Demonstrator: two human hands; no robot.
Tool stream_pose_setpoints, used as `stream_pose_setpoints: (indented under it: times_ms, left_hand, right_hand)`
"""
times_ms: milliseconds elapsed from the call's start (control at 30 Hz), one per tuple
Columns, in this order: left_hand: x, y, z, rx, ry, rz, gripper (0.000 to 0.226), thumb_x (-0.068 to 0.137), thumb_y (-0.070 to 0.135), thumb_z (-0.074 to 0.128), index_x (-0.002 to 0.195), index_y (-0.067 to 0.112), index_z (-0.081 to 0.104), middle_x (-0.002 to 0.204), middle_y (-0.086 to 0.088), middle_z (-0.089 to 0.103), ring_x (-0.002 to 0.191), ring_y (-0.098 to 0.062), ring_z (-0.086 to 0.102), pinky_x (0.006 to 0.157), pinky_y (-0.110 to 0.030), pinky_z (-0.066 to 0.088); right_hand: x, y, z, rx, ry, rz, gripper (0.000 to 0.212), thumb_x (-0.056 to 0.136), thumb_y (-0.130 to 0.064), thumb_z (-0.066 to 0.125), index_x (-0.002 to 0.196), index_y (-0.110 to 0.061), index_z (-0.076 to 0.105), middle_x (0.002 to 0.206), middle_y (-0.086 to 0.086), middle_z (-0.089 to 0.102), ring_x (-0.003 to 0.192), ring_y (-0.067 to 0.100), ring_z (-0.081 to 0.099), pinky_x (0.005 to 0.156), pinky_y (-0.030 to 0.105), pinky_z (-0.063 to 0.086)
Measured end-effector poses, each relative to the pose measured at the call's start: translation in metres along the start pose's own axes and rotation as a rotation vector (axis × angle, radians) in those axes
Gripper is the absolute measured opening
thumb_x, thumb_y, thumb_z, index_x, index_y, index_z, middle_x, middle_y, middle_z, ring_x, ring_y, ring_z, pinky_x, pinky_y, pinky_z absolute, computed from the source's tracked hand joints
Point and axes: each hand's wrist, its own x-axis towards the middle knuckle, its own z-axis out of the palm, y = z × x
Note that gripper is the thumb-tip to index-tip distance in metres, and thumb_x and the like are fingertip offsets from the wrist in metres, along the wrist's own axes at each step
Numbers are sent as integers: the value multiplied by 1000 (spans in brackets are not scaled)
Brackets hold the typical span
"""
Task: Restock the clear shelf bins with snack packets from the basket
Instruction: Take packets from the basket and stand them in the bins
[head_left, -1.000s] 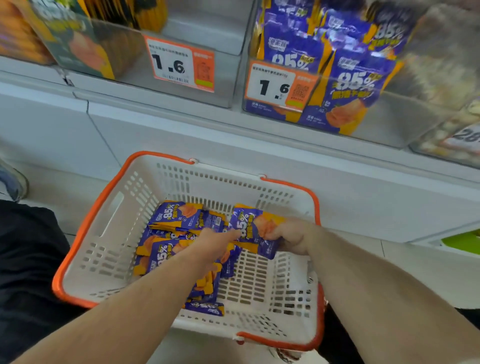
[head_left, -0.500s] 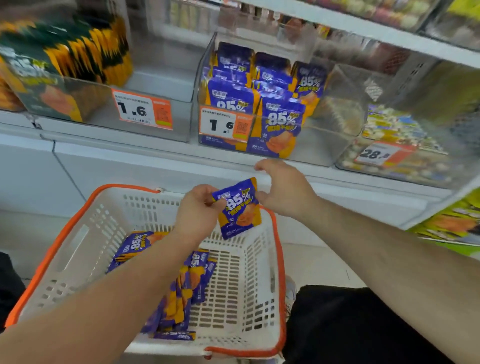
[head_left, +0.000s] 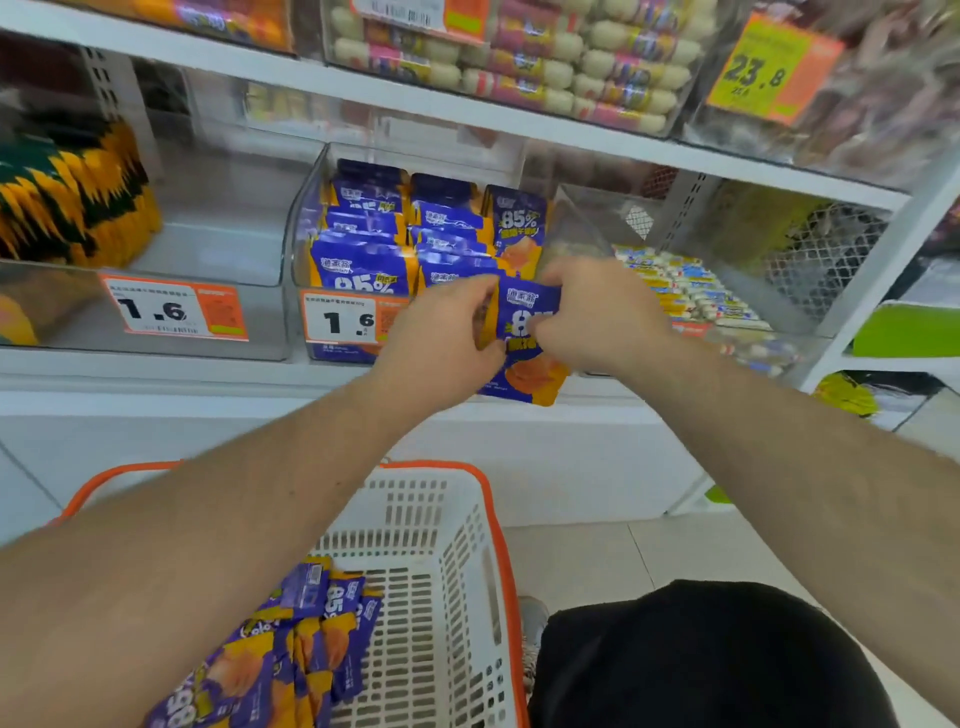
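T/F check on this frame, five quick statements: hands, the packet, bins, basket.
1. Both hands hold one purple and orange snack packet at the front of the clear shelf bin of matching packets. True: the left hand and right hand grip it together.
2. The white plastic basket with the orange rim is empty. False: purple packets lie in it.
3. The orange price tag on that bin reads 1.6. True.
4. The bin to the left holds purple packets too. False: it holds dark green and yellow packets.
5. The right hand is idle. False: it grips the packet.
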Motion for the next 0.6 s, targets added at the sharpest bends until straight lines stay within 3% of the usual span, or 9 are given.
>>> stream_pose_setpoints:
  times_ms: [67, 167, 267, 367, 433, 533, 600]
  left_hand:
    - [20, 2, -3, 218, 31, 77, 61, 80, 29, 72, 136, 24, 49, 129, 2, 58, 119, -21, 52, 99, -44, 45]
    - [43, 0, -10, 455, -24, 68, 88, 76, 37, 74, 150, 19, 28, 153, -2, 35, 139, -24, 32, 110, -46, 27]
    - [61, -7, -15, 591, -146, 6, 105, 71, 47, 75, 154, 17, 17, 162, -5, 15, 148, -24, 16, 117, -48, 16]
    - [74, -12, -12, 707, -265, -13, 112, 66, 59, 72, 154, 17, 16, 163, -7, 7, 150, -25, 6, 120, -53, 9]
    - [84, -15, -11, 766, -339, -39, 117, 62, 67, 70, 153, 18, 15, 163, -7, 8, 150, -26, 4, 119, -57, 4]
    - [102, -20, -13, 816, -433, -75, 120, 54, 76, 67, 151, 22, 22, 158, -6, 25, 147, -29, 20, 116, -65, 3]
    - [109, -24, -12, 813, -479, -85, 113, 52, 75, 68, 148, 26, 30, 147, -4, 43, 136, -31, 39, 113, -67, 9]
  right_hand:
    - [7, 9, -12, -42, 190, 15, 25, 84, -31, 61, 108, -22, 60, 100, 1, 64, 94, 27, 59, 67, 29, 37]
    - [19, 22, -19, -108, 583, -59, 26, 84, -33, 58, 101, -15, 62, 98, 8, 66, 94, 34, 60, 69, 36, 40]
    - [33, 32, -8, -151, 755, -146, 23, 79, -30, 62, 90, -10, 65, 85, 13, 65, 77, 37, 62, 62, 39, 44]
    - [52, 40, 12, -210, 738, -154, 17, 76, -26, 67, 81, -10, 65, 75, 13, 63, 66, 37, 62, 52, 34, 39]
    - [68, 44, 24, -245, 669, -123, 18, 81, -25, 65, 86, -8, 65, 83, 15, 64, 75, 38, 62, 55, 36, 34]
    - [98, 49, 38, -268, 487, -4, 24, 94, -28, 55, 108, -10, 62, 109, 15, 62, 103, 38, 58, 67, 38, 33]
    - [117, 49, 46, -252, 407, 25, 25, 94, -24, 56, 113, -9, 60, 116, 15, 61, 108, 38, 56, 74, 39, 40]
